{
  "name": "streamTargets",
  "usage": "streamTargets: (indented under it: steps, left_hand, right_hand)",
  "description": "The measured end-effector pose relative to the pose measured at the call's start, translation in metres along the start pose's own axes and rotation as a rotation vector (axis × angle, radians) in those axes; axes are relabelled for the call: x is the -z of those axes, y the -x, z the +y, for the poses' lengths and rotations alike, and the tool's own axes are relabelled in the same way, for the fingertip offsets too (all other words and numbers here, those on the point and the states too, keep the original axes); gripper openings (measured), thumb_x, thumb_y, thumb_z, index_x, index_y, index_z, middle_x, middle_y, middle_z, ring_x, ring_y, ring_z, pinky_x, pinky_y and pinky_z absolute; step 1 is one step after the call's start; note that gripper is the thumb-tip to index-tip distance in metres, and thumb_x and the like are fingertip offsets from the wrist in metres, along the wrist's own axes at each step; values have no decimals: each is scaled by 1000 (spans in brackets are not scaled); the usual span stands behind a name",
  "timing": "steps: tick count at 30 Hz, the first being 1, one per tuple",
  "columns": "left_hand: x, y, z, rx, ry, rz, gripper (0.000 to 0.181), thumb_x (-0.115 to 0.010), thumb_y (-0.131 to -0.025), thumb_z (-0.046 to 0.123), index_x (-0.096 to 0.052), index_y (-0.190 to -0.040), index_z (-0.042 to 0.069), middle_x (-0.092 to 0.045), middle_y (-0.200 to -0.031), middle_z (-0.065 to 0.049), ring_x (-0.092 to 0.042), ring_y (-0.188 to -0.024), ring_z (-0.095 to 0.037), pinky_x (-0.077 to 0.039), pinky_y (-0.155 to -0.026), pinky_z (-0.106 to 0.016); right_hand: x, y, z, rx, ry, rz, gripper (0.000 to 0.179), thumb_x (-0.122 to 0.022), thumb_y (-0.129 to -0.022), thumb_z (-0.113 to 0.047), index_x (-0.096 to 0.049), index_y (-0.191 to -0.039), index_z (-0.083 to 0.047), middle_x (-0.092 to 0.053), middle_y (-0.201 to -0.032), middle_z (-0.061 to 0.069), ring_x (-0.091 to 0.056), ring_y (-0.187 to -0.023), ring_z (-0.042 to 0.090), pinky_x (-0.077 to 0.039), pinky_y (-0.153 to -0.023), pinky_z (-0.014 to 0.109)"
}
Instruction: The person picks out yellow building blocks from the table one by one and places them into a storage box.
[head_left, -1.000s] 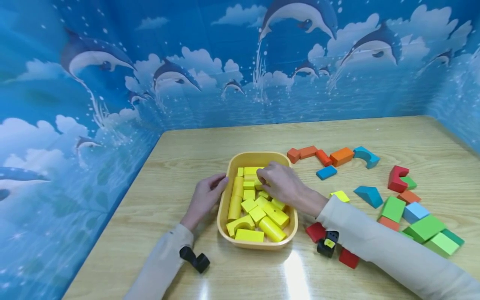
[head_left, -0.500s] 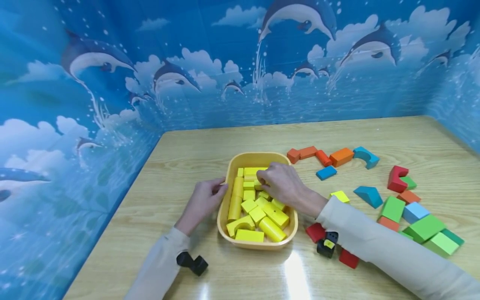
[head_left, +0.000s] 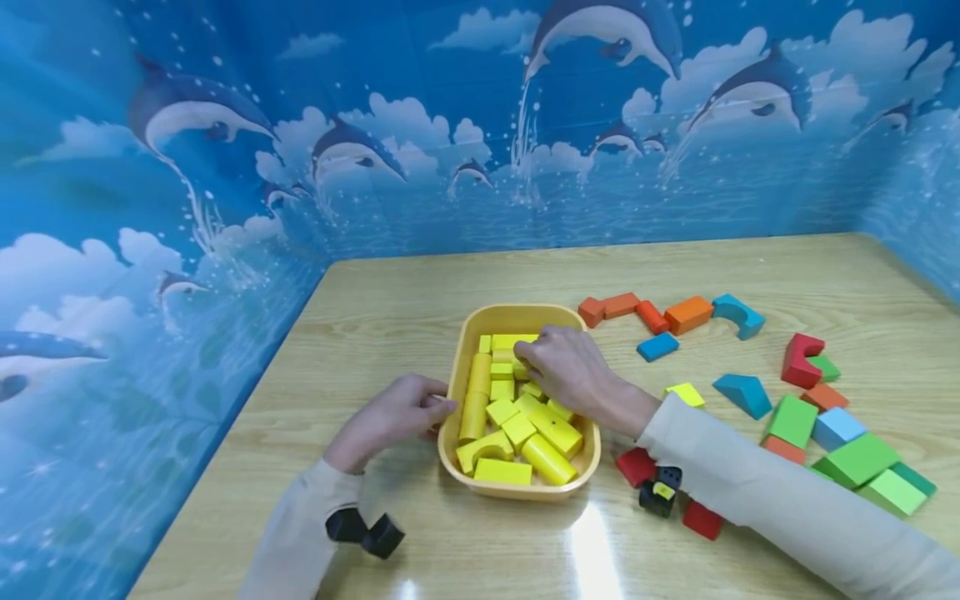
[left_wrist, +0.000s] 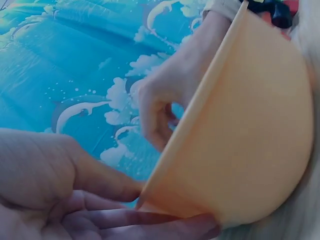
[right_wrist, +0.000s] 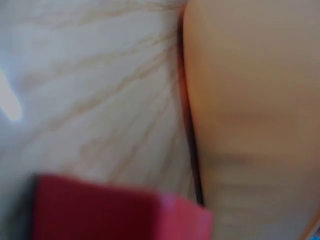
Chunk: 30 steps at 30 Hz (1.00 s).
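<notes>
A yellow-orange plastic tub [head_left: 459, 481] stands on the table, holding several yellow toy blocks, among them a cylinder [head_left: 547, 460], an arch [head_left: 483, 450] and a long brick [head_left: 502, 472]. My left hand [head_left: 393, 417] is at the tub's left side. In the left wrist view its thumb lies at the rim and its fingers under it along the outer wall, pinching the edge. My right hand [head_left: 566, 367] reaches over the right rim into the tub, fingers curled down on a small yellow block [head_left: 519, 372] near the back. Its fingertips are partly hidden.
Right of the tub lie loose blocks: orange ones [head_left: 688, 315], a blue arch [head_left: 738, 317], a blue triangle [head_left: 742, 394], green ones [head_left: 855, 460] and a yellow piece [head_left: 686, 393]. Red blocks [head_left: 702, 520] sit beside the right sleeve. A dolphin-print curtain [head_left: 480, 125] borders the table.
My left hand has slid slightly down along the tub's left side, its wrist lower and further left. My right hand stays at nearly the same spot, and the blocks have not moved.
</notes>
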<state>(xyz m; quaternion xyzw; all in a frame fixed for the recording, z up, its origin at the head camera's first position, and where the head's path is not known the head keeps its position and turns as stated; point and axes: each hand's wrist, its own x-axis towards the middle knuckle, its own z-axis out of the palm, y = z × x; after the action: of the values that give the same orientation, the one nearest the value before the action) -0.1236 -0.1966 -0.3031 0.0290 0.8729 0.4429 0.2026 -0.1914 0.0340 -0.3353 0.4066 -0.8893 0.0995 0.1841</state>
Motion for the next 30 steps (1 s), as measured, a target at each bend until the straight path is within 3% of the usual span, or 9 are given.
streamTargets:
  steps: [4,8,12,18,23,26,30]
  left_hand:
    - [-6,0,0,33,27,54,27,-51,-98,2,-59,-121,-11,-70,-90,-13,-68,-81,-19,-60,-66,-33]
    - [-11,-2,1,43,19,116,23,-50,-98,1,-61,-114,-10,-66,-75,-9,-64,-69,-15,-59,-62,-31]
    - [-14,-5,2,33,38,140,25,-48,-97,1,-60,-116,-10,-63,-71,-8,-61,-65,-13,-59,-61,-31]
    - [-12,-13,3,21,64,137,26,-49,-97,1,-59,-118,-11,-66,-76,-10,-63,-68,-15,-59,-61,-30]
    - [-12,-16,3,37,97,127,28,-50,-97,0,-57,-121,-12,-69,-84,-13,-65,-72,-18,-60,-62,-30]
    - [-11,-18,4,53,108,123,30,-50,-98,1,-56,-123,-13,-70,-91,-15,-67,-77,-20,-60,-64,-31]
    - [-9,-19,4,72,110,115,31,-50,-98,3,-55,-124,-12,-70,-97,-17,-68,-82,-21,-60,-66,-31]
  right_hand:
    - [-1,-2,0,6,12,-17,12,-78,-79,-5,-70,-87,-10,-68,-73,2,-50,-63,18,-37,-46,21]
    - [-3,-5,3,20,44,-19,13,-70,-80,5,-70,-80,-8,-64,-68,2,-50,-61,17,-38,-47,22]
    - [-3,-8,8,48,54,-33,14,-66,-82,6,-71,-80,-7,-63,-70,3,-50,-64,18,-41,-48,24]
    - [-3,-12,16,105,-15,-119,20,-63,-83,12,-71,-91,-3,-66,-80,7,-57,-71,21,-51,-54,28]
    - [-5,-14,21,84,-2,-150,17,-64,-86,9,-73,-89,-5,-61,-77,6,-55,-66,18,-50,-52,27]
    - [-3,-13,22,59,0,-152,18,-65,-87,6,-73,-96,-6,-63,-89,9,-58,-75,21,-52,-55,29]
    - [4,-14,24,3,-82,-130,33,-61,-85,13,-69,-111,-6,-64,-109,15,-62,-92,29,-56,-58,32]
